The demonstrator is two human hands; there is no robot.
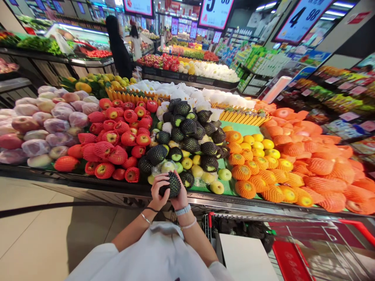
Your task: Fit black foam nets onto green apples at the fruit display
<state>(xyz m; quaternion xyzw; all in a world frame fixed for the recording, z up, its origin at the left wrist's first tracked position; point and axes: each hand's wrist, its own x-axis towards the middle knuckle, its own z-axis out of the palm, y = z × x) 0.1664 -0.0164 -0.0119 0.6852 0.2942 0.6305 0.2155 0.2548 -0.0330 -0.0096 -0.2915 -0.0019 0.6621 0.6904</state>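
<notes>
Both my hands are closed around a fruit in a black foam net, held just above the front edge of the stand. My left hand grips its left side, the thumb lying across the front. My right hand wraps the right side; its fingers are partly hidden behind the net. What fruit sits inside the net cannot be seen. Right behind it is a green fruit in clear wrap. Beyond lies a heap of fruits in black nets, with bare green apples at its right.
Red-netted fruits and wrapped pale fruits lie to the left. Oranges in orange nets are on the right. A shopping cart stands at the lower right by a white box. A person in black is across the stand.
</notes>
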